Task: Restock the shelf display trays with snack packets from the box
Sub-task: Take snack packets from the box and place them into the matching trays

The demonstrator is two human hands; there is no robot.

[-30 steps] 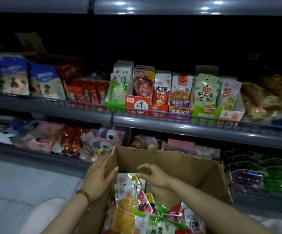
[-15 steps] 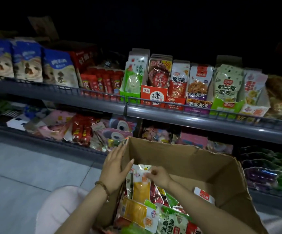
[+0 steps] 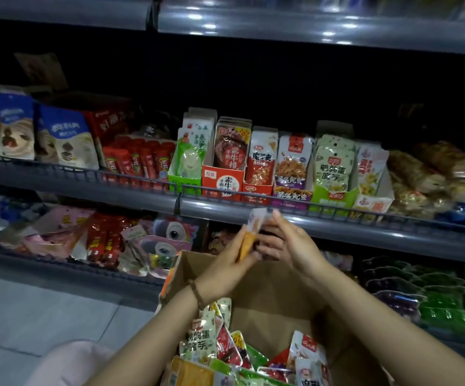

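Observation:
Both hands are raised above the open cardboard box (image 3: 270, 285), just below the middle shelf rail. My left hand (image 3: 223, 270) grips an orange and white snack packet (image 3: 249, 234), held upright and seen edge-on. My right hand (image 3: 292, 246) meets it from the right, with its fingers on the packet's side and top. Several mixed snack packets (image 3: 225, 344) lie in the box. On the middle shelf stands a row of display trays: a green one (image 3: 184, 181), a red one (image 3: 223, 185), a purple one (image 3: 291, 195) and a white one (image 3: 373, 203), all holding upright packets.
A grey wire rail (image 3: 337, 211) runs along the front of the middle shelf. Blue bags (image 3: 64, 137) and red sticks (image 3: 139, 160) stand left of the trays. The lower shelf (image 3: 108, 240) holds toys and more packets. Grey floor tiles (image 3: 44, 310) lie at the left.
The right hand lifted an orange packet out of the box. Both hands rose from the box to shelf-rail height and now hold the packet between them. The view tilted upward.

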